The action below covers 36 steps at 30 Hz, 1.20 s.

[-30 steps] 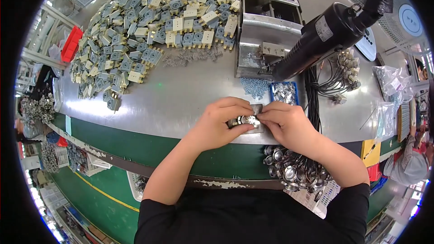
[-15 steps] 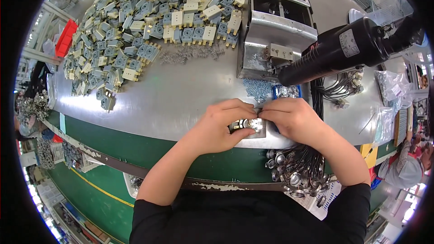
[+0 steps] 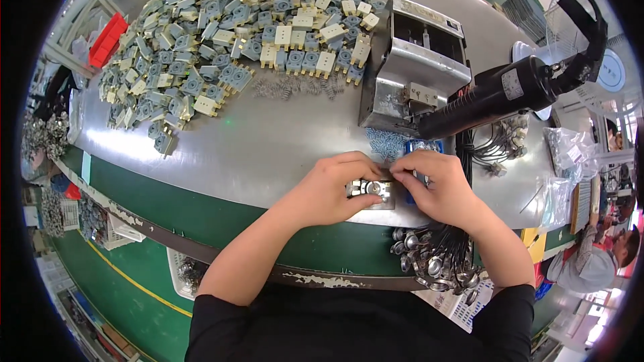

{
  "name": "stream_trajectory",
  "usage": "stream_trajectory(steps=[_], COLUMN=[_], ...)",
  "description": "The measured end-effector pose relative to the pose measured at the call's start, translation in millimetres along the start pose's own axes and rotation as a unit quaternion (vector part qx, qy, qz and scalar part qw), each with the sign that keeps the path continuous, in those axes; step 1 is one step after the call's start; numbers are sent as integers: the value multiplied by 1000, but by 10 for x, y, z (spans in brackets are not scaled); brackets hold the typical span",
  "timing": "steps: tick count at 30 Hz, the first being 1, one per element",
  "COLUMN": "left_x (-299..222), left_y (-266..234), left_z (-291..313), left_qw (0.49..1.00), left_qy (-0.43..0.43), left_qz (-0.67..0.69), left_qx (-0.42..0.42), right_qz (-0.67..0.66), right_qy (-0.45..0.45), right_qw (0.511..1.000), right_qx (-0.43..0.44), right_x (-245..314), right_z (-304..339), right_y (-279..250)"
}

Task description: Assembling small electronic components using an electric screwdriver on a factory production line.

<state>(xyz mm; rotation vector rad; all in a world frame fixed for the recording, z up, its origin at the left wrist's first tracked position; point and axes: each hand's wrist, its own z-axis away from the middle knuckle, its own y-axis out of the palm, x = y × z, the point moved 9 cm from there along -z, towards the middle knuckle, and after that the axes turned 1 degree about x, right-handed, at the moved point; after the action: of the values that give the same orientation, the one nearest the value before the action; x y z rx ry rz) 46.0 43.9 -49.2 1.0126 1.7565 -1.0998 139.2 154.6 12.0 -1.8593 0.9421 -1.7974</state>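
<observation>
In front of me, my left hand (image 3: 333, 188) grips a small switch-like assembly (image 3: 376, 188) with a round metal centre and shiny terminals, thumb on its near side and fingers on its far side. The part sits over a small metal plate (image 3: 384, 206) at the table's near edge. My right hand (image 3: 435, 181) is closed in a pinch just right of the part; whatever lies between its fingertips is too small or hidden to name. A blue tray (image 3: 410, 191) of small metal pieces is partly covered by this hand. Loose small blue screws (image 3: 386, 143) lie beyond both hands.
A large heap of grey and cream switch housings (image 3: 194, 53) covers the far left, with springs (image 3: 295, 85) before it. A metal machine (image 3: 422, 60) and black cylindrical tool (image 3: 490, 97) stand far right. Wired round metal parts (image 3: 436, 261) hang over the near edge. Another person (image 3: 587, 265) is at right.
The view has shifted slightly. My right fingertips have drawn a little away from the part, and its round centre now shows more fully. My left hand keeps its grip.
</observation>
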Motion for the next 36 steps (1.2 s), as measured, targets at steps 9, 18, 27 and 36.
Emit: stream_trajectory(steps=[9,18,27,36], left_x=[-7,13,-10,-54], left_y=[-12,-11,-10,16], left_z=[2,3,-23,-37], left_qw=[1000,1000,999,999], left_qy=[8,7,-25,-1], left_qz=[5,-1,-18,-35], left_qx=[-5,-5,6,20], right_qz=[21,6,-24,140], right_qy=[-77,-40,-27,-172], right_qw=[996,999,999,972], right_qx=[33,20,23,-72], right_x=[1,27,26,335], right_z=[51,28,-39,102], right_y=[150,110,149,-72])
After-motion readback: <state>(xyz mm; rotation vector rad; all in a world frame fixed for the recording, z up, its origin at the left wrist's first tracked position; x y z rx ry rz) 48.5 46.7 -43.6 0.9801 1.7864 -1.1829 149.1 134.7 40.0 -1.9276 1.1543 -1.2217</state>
